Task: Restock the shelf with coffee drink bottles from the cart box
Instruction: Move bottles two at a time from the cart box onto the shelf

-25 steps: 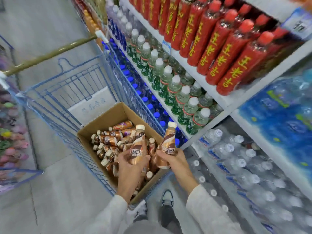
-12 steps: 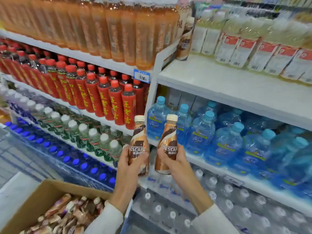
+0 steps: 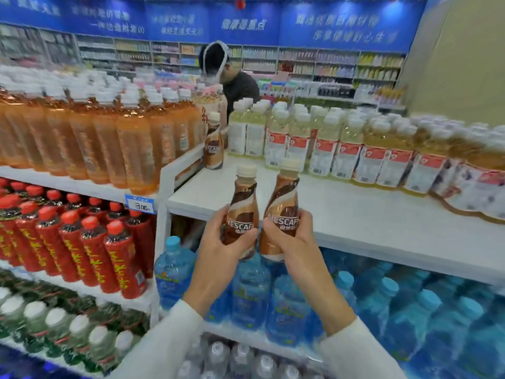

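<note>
Brown-and-cream swirled coffee bottles (image 3: 241, 214)

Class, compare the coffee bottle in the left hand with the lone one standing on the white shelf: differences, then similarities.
The held bottle is gripped by the left hand; the shelf bottle stands untouched on the white shelf. The held bottle is before the shelf's front edge; the shelf bottle sits far back. Both have brown swirl labels and pale caps.

My feed is bright and evenly lit, white store light with barely a shadow on the shelf (image 3: 355, 214). The coffee bottles (image 3: 241, 214) at centre read sharp. The yellow bottles (image 3: 478, 173) at right and the water bottles (image 3: 437, 324) below smear with blur. Shelf lines bow toward the edges, and the far banner (image 3: 246, 23) is soft.
</note>
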